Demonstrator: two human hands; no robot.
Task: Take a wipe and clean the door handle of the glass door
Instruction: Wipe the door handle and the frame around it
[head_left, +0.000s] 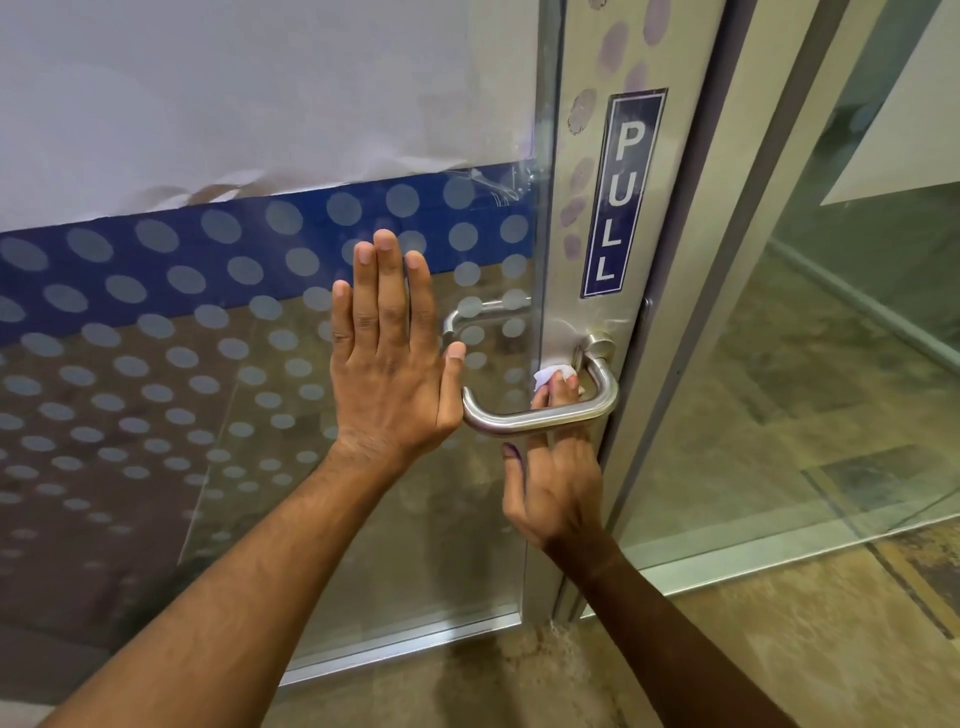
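A brushed steel door handle (540, 418) curves out from the metal stile of the glass door (218, 364). My right hand (553, 483) reaches up behind the handle bar, its fingertips pressing a small white wipe (555, 375) against the stile just under the handle's round base. The bar crosses in front of those fingers. My left hand (387, 358) lies flat on the glass with fingers spread, its thumb beside the handle's free end.
A blue PULL sign (621, 195) is stuck on the stile above the handle. The glass carries frosted dots and a blue band. A fixed glass panel (831, 364) and its metal frame stand to the right. Tiled floor lies below.
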